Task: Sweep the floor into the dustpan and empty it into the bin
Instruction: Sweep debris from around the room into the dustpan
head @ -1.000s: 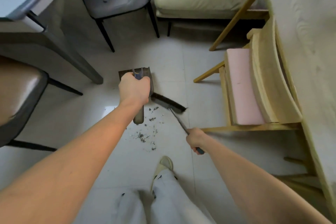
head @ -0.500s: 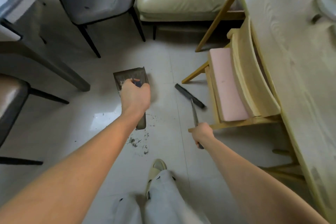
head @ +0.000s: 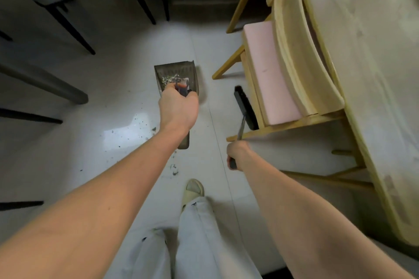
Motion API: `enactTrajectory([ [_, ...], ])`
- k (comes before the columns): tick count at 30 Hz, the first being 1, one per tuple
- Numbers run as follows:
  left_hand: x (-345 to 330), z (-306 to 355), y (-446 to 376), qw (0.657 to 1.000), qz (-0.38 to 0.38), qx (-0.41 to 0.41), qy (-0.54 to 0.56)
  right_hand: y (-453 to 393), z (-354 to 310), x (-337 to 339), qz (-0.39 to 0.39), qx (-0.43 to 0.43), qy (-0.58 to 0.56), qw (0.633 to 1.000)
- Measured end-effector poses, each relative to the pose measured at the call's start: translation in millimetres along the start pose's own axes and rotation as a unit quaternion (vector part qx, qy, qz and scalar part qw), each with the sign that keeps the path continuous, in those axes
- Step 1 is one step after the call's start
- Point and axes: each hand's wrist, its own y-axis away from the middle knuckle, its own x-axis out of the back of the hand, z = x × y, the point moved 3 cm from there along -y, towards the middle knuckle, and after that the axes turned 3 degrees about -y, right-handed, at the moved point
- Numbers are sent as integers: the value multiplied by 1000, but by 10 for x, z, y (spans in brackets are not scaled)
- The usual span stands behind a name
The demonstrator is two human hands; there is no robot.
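Near the middle of the frame the left hand [head: 178, 110] is closed round the handle of the dustpan [head: 175, 76], whose dark, see-through scoop points toward the top of the frame and sits low over the pale tiled floor [head: 127, 56]. A small heap of litter [head: 174, 79] lies inside the scoop, just above the knuckles. The handle's end sticks out below the wrist.

To the right and a little lower, the right hand [head: 237, 154] is clenched on the grip of the brush [head: 246, 107]. Its thin shaft runs up and slightly right to a long black head, which lies close against the front edge of the chair [head: 288, 70] with the pink cushion [head: 269, 72]; whether head and chair touch cannot be told. Brush and dustpan are apart, with bare tile between them.

Dark crumbs [head: 138, 123] dot the floor left of the left forearm, near a bright glare patch, and a few more specks [head: 174, 170] lie just below the dustpan handle. A slipper [head: 192, 189] and pale trouser legs fill the lower centre. A pale table [head: 367, 75] takes the right side; dark chair legs stand upper left. No bin is in view
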Motion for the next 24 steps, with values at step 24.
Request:
enactTrajectory([
  [24, 1030, 122, 557, 1000, 17, -10, -8, 1210, 391, -264, -66, 33, 16, 997],
])
